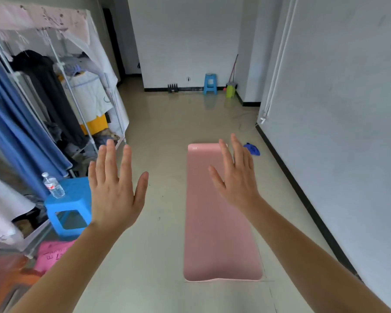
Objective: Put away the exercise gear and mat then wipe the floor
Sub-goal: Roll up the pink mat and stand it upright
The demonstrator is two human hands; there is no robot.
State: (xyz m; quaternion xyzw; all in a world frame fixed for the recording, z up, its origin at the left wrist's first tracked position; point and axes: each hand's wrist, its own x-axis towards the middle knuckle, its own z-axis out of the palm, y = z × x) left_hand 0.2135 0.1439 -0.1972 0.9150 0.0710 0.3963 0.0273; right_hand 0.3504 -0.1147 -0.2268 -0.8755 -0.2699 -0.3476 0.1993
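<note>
hands: both raised, backs to the camera, fingers straight and spread, nothing held in either
left hand [113, 190] sits off the 9 o'clock side of the mat [219, 233], seen against bare floor [158, 123]
right hand [235, 177] overlaps the mat's far half in view, fingertips up by its far right corner; it looks raised above the mat, not on it
mat: pink, unrolled flat, long axis 6 to 12 o'clock; near edge a bit wavy
blue cloth [252, 149] crumpled on the floor at 1 o'clock of the mat's far end, just beside it
floor: pale, glossy, shows reflections near the far wall
9 o'clock of mat: blue stool [70, 199] with a clear water bottle [53, 185] standing on it; pink sheet [52, 254] on the floor at 7 o'clock
10 o'clock: clothes rack [54, 86] with hanging garments, cover pulled open
12 o'clock, at the far wall: second blue stool [210, 83], green bucket [230, 90] at its 3 o'clock with a long handle [233, 68] leaning in the corner; small black items [173, 88] at its 9 o'clock, too small to identify
3 o'clock: pale wall [336, 109] with black skirting
</note>
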